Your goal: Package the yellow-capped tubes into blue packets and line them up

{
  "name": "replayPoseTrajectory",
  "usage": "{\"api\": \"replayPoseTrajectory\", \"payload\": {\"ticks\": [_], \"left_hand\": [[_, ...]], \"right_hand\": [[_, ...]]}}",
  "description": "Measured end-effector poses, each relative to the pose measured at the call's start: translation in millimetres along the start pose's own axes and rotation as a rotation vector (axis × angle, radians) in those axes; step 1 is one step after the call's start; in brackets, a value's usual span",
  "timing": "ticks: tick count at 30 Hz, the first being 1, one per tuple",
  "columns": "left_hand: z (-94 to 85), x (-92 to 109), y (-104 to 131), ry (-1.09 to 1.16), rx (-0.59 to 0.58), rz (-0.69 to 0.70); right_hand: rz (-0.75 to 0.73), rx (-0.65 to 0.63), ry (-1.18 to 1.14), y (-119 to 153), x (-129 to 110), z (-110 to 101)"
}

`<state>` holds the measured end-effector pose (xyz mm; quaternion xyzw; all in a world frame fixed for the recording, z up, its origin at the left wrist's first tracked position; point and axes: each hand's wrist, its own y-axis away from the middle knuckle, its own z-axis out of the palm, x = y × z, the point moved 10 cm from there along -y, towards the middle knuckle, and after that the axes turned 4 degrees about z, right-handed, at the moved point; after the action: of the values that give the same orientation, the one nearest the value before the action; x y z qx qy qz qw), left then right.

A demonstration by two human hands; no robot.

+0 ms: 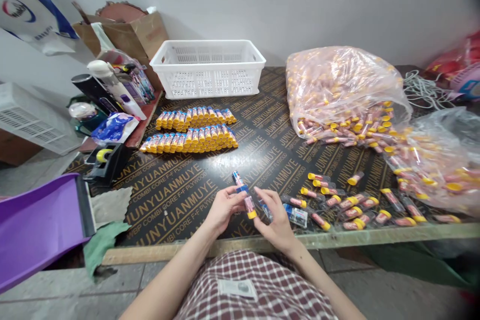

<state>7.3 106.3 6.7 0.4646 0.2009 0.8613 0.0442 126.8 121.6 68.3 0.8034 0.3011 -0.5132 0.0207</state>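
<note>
L grip (226, 206) midway on tube (248, 202), cap (252, 214) nearside.

Workshop: plywood bench (176, 195), bagged tubes (337, 85).

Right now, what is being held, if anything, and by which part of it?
A yellow-capped tube, held around its middle by the left hand. Whether the right hand touches its capped end cannot be told.
</note>
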Motion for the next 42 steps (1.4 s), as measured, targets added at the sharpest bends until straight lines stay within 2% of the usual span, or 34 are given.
{"api": "replayPoseTrajectory", "payload": {"ticks": [3,7,23,27,29,30,32,34,35,38,42], "left_hand": [[11.6,-9,6,-0.042,-0.087,-0.060],[15.0,-14,10,-0.045,-0.077,-0.075],[15.5,-15,15,-0.053,-0.033,-0.071],[15.9,-16,16,-0.054,-0.044,-0.063],[9.7,-14,9,-0.086,-0.041,-0.051],[2.0,-10,2,-0.125,-0.014,-0.024],[-23.1,5,-16,-0.279,0.115,0.082],[-50.5,29,-35,-0.535,0.298,0.225],[-58.4,39,-43,-0.681,0.355,0.274],[-63.8,51,-66,-1.049,0.397,0.323],[-53.6,51,-74,-1.346,0.336,0.316]], "right_hand": [[-0.025,-0.087,-0.060,-3,-4,5],[-0.039,-0.194,-0.172,-1,-6,14],[-0.027,-0.131,-0.291,3,-2,14],[-0.016,-0.157,-0.306,4,-3,15],[-0.009,-0.184,-0.307,3,-1,17],[0.001,-0.191,-0.308,1,3,19],[0.059,-0.179,-0.318,-6,17,22],[0.175,-0.158,-0.345,-16,40,29],[0.243,-0.156,-0.362,-20,52,35],[0.390,-0.183,-0.393,-29,73,56],[0.370,-0.184,-0.348,-35,66,68]]}}
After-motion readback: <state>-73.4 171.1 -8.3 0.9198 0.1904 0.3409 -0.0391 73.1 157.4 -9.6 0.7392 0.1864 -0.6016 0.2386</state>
